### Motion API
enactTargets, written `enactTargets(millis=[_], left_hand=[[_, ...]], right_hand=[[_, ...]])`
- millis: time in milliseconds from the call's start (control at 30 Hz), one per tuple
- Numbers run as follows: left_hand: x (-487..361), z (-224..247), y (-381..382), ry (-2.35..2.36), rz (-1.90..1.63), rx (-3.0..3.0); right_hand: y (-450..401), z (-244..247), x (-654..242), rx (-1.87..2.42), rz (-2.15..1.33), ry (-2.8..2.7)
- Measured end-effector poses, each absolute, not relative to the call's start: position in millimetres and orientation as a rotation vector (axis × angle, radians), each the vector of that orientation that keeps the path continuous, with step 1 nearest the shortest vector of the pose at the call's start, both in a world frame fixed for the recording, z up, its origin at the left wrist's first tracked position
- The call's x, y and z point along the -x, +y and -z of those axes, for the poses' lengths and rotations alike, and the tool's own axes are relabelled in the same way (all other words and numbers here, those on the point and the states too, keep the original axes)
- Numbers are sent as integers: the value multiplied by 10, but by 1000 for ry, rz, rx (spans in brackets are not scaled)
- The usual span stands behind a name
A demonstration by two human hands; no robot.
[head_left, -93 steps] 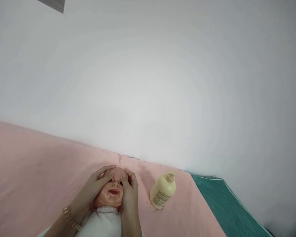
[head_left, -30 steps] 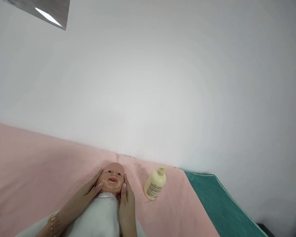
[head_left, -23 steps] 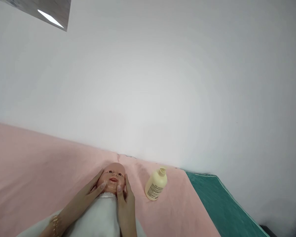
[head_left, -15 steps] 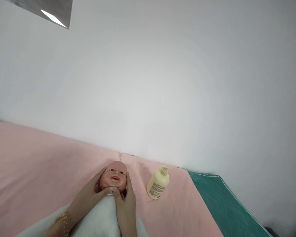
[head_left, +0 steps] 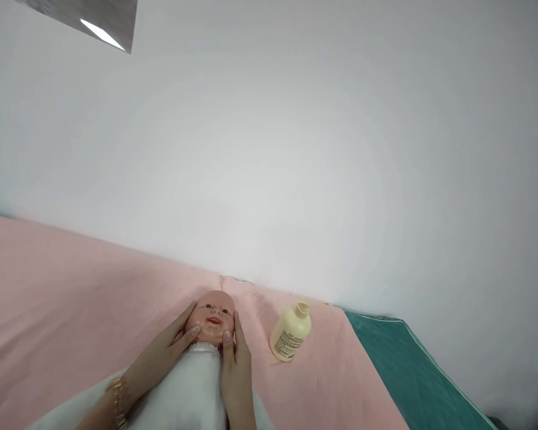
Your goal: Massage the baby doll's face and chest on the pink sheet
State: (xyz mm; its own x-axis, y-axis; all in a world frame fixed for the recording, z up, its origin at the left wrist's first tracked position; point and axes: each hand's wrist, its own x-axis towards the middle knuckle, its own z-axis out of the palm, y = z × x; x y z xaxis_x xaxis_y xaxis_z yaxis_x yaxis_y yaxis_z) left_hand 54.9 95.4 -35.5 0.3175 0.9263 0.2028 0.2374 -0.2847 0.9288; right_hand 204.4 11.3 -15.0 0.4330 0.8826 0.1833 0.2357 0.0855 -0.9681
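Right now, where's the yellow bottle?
In the head view, the yellow bottle is on the pink cloth, right of the right hand, left of the green surface.

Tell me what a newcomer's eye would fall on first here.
Probably the doll's head, low and left of centre, cupped between the left hand and right hand. Next, likely the yellow bottle on the pink cloth, just right of the hands. The pale wall fills most of the view above.
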Motion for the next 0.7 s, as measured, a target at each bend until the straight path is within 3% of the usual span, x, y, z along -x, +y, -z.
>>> enactTargets(millis=[700], left_hand=[[-622,146,845,909,-997,-1554]], right_hand=[[125,185,-2000,1416,-648,-1027]])
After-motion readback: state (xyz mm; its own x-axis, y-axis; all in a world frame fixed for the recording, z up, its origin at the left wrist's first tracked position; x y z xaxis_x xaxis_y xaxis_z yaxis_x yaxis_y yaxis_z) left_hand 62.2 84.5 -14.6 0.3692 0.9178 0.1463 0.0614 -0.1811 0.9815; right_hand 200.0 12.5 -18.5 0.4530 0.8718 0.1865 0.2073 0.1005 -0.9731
